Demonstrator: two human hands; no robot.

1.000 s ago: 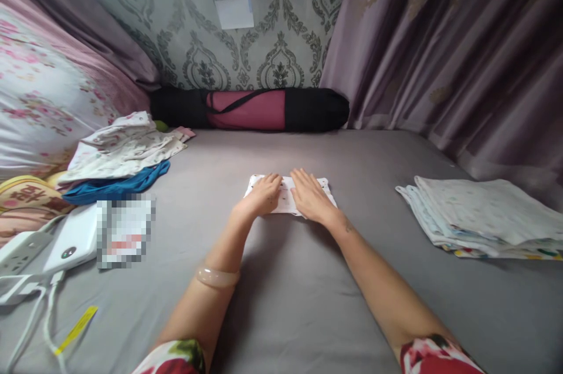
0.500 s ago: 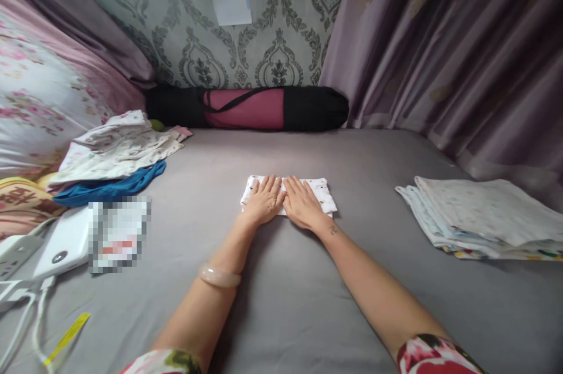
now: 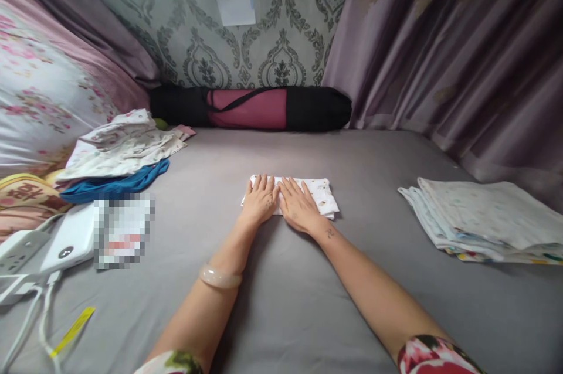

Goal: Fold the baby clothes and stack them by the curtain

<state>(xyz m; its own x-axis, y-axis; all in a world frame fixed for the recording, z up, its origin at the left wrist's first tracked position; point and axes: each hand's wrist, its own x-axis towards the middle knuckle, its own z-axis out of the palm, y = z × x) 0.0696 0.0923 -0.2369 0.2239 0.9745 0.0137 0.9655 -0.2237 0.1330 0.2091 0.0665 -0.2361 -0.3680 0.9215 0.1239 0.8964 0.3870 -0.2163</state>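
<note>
A small white folded cloth (image 3: 323, 195) with a sparse print lies flat on the grey bed sheet (image 3: 281, 303). My left hand (image 3: 260, 201) rests palm down on its left part, fingers stretched out and pointing away from me. On the middle of the cloth my right hand (image 3: 299, 207) also lies flat, close beside the left. Neither hand grips the fabric. Both palms hide much of the cloth, whose right end stays in sight with layered edges.
A stack of folded cloths (image 3: 488, 216) lies at the right. Loose clothes (image 3: 123, 145), a blue garment (image 3: 116, 183), a white power bank (image 3: 73, 239) and a power strip (image 3: 21, 251) with cables are at the left. A black and pink long bag (image 3: 246, 109) lies along the wall.
Both hands have shifted slightly to the left over the cloth, uncovering a little more of its right part. They remain flat on it. The camera view has turned a little.
</note>
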